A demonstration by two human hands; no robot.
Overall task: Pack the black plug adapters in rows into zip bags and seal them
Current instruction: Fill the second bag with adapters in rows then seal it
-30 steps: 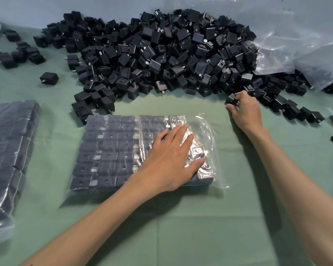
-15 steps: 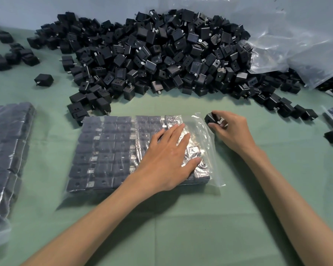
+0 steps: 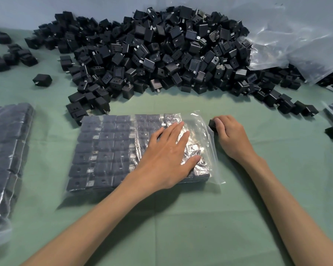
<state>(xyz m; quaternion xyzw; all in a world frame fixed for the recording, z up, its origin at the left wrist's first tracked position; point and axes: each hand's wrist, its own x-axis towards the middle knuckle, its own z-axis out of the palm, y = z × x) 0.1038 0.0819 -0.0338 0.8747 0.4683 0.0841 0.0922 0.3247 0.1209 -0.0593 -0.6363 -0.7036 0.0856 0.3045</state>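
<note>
Zip bag [image 3: 112,150]: flat on table [image 3: 181,217], black adapters in rows inside, space seemingly left under the left fingertips, mouth open toward the right fingers
Left hand [image 3: 167,156]: fingers [image 3: 178,129] straight, spread, pressing the top film
Right hand [image 3: 233,139]: fingers [image 3: 222,120] curled round one loose adapter [image 3: 212,125], just outside the mouth
Adapter pile [image 3: 161,54]: beyond both sets of fingertips
Risk, judged: slack film at the mouth may snag the prongs; a hard push could skew the rows if the left fingers ease off, leaving the seal unable to close
</note>
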